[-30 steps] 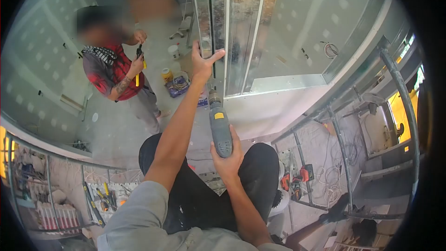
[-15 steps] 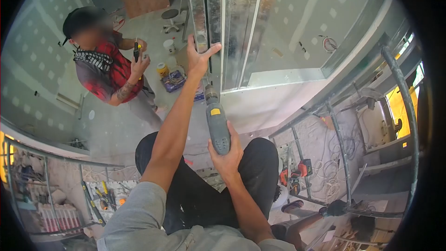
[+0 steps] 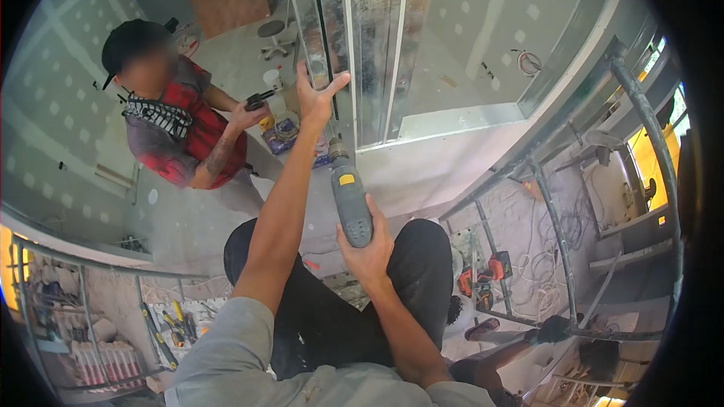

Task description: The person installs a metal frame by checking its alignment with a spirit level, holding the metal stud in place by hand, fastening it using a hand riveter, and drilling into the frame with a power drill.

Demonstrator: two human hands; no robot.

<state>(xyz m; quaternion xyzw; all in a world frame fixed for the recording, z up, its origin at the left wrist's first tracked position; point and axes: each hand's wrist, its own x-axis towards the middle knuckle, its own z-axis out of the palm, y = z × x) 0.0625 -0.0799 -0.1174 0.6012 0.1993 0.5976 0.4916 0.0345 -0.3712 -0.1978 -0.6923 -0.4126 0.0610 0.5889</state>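
My right hand is wrapped around the rear of a grey power drill with a yellow label. The drill points away from me, its chuck close to the lower end of a tall, shiny metal channel. Farther up, my left hand grips that channel, fingers at its left side and thumb stretched out to the right. Whether the drill's tip touches the metal, I cannot make out.
A person in a red and grey shirt stands at left holding a dark tool. Metal railings surround me, with hand tools at lower left and a red cordless tool at right. Another person's gloved hand shows lower right.
The view has shifted slightly. The person at left has lowered the dark tool and turned it sideways. My hands keep their places on the channel and drill.
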